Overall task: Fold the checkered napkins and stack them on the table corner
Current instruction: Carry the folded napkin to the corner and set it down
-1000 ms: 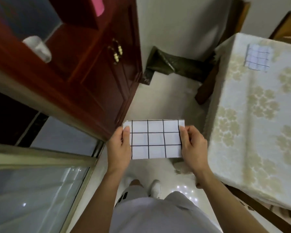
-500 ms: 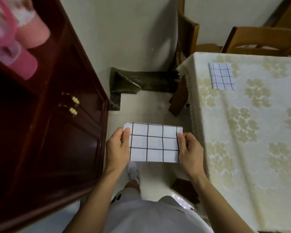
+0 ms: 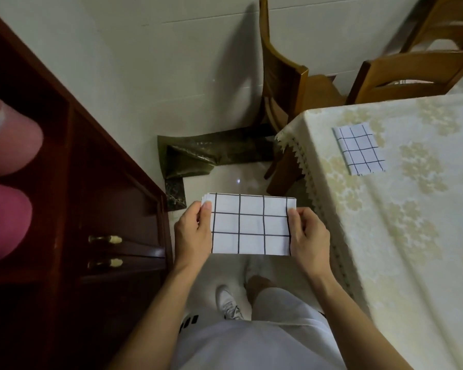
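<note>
While both hands pinch it: folded checkered napkin (image 3: 250,225), left grip (image 3: 193,233) and right grip (image 3: 308,236) at its ends.

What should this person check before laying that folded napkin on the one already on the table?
1. Held napkin folded flat into a rectangle: ok.
2. Left hand and right hand each pinch one short edge: ok.
3. Layers aligned: not ok, they fan slightly at the top left corner.
4. Stacked napkin lies flat near the table corner: ok.
5. Held napkin over the table: not ok, it hangs above the floor, left of the table edge.
6. Both napkins the same folded size: cannot tell.
</note>
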The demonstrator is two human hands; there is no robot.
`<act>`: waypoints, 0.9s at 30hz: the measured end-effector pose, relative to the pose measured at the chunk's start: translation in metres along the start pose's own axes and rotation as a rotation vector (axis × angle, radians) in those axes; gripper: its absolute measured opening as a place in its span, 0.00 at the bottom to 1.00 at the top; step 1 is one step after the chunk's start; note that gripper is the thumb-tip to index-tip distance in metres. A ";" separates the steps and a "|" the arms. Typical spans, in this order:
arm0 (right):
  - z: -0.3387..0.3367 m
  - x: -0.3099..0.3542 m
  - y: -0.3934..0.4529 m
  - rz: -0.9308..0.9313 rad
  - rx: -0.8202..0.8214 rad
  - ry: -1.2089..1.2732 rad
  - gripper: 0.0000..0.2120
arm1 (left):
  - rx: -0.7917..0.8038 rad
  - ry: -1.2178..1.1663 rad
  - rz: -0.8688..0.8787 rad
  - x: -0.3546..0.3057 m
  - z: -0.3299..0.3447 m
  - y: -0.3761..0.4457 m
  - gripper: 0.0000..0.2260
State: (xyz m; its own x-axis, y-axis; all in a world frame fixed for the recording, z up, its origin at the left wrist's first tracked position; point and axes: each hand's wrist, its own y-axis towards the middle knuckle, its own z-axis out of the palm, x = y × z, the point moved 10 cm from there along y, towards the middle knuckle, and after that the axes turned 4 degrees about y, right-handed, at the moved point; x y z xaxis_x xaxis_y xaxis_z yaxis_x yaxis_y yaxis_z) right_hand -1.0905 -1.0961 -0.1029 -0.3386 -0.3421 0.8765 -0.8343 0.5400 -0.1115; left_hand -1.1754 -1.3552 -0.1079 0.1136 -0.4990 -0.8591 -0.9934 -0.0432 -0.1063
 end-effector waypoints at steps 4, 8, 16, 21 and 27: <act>0.018 0.012 0.050 0.001 -0.001 0.008 0.10 | 0.006 0.009 0.011 -0.016 0.010 0.054 0.19; 0.030 0.023 0.116 -0.003 -0.027 0.046 0.10 | 0.039 0.025 0.031 -0.035 0.032 0.122 0.18; 0.018 0.044 0.267 0.062 -0.127 0.088 0.12 | 0.110 0.025 0.084 -0.118 0.098 0.263 0.19; -0.015 0.048 0.336 0.132 -0.227 0.098 0.11 | 0.154 0.037 0.197 -0.190 0.148 0.322 0.20; -0.069 0.045 0.380 0.174 -0.433 0.130 0.10 | 0.348 0.027 0.361 -0.269 0.224 0.370 0.16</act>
State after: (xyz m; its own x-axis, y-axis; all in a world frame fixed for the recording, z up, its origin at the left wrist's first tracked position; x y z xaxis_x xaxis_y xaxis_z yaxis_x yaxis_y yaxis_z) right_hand -1.3928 -0.8535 -0.0740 -0.3770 -0.1343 0.9164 -0.5030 0.8605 -0.0808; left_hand -1.5696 -1.0429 -0.0279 -0.2413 -0.4511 -0.8592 -0.9045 0.4254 0.0306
